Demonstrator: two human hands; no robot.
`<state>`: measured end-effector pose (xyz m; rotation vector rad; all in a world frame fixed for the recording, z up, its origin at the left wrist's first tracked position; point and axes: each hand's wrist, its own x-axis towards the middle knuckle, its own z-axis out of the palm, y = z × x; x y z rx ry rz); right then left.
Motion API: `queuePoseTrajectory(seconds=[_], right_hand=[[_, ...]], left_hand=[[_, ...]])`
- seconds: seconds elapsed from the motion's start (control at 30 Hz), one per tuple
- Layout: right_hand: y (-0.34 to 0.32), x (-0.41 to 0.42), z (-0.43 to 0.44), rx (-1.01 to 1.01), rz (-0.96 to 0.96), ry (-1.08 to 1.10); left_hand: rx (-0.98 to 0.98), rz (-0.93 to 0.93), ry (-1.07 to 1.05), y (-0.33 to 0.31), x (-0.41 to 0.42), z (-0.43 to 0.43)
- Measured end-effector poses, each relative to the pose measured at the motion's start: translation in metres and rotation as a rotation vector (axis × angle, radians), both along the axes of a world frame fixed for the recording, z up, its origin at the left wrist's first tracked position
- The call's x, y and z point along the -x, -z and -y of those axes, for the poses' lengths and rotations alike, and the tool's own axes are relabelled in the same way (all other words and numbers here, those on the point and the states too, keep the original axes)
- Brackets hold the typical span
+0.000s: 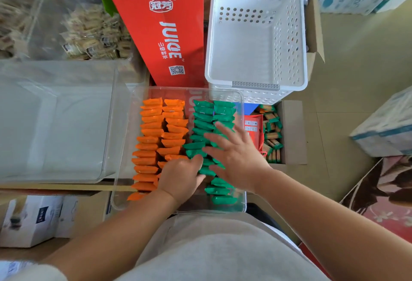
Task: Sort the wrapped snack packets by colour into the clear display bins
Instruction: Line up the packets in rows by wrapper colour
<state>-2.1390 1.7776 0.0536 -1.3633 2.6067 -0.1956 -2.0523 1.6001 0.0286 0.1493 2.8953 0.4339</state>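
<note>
Two columns of orange wrapped snack packets (151,138) fill the left half of the clear rectangular plastic bin (124,147), running from far edge to near edge. Two columns of green wrapped snack packets (205,111) fill the right half, up against the right wall.

Left hand (179,179): near the bin's near edge, on the line between orange and green. Knuckles up, fingers curled down into the inner green column. Can't tell if it actually grips a packet.

Right hand (237,154): released, palm down, fingers (219,128) straight and spread, lying flat on top of the green columns around mid-bin.

Around it:
- A second clear plastic bin (55,124) sits against the left wall.
- A red juice carton with white lettering (160,31) is beyond the far edge.
- A white perforated plastic basket (256,42) is beyond the far right corner.
- A brown cardboard box (292,133) sits just outside the right wall and holds small green-and-tan packets (272,133).
</note>
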Motion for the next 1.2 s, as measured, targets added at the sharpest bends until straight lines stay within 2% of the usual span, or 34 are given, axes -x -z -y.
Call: queuePoseTrajectory(seconds=[0.1, 0.2, 0.3, 0.4, 0.63, 0.73, 0.87, 1.0, 1.2], right_hand=[[0.002, 0.004, 0.025, -0.134, 0.136, -0.191], [0.008, 0.006, 0.043, -0.214, 0.145, -0.260], [0.009, 0.009, 0.051, -0.293, 0.080, -0.283], [0.006, 0.010, 0.050, -0.338, 0.052, -0.272], [0.009, 0.008, 0.046, -0.236, 0.080, -0.271], [0.011, 0.009, 0.044, -0.232, 0.086, -0.278], [0.013, 0.009, 0.040, -0.254, 0.064, -0.284], [0.018, 0.006, 0.037, -0.265, 0.033, -0.264], [0.014, 0.006, 0.037, -0.236, 0.057, -0.237]], left_hand=[[-0.114, -0.032, 0.036, 0.003, -0.004, 0.012], [-0.184, -0.114, 0.149, 0.000, -0.007, 0.030], [-0.092, -0.201, 0.190, -0.006, -0.008, 0.047], [0.028, -0.149, 0.169, -0.003, -0.003, 0.057], [0.101, -0.173, 0.274, 0.009, 0.007, 0.062], [0.160, -0.181, 0.258, 0.005, 0.014, 0.065], [0.131, -0.200, 0.227, 0.002, 0.019, 0.067], [0.171, -0.103, 0.387, 0.003, 0.024, 0.067], [0.199, -0.108, 0.496, 0.004, 0.029, 0.086]])
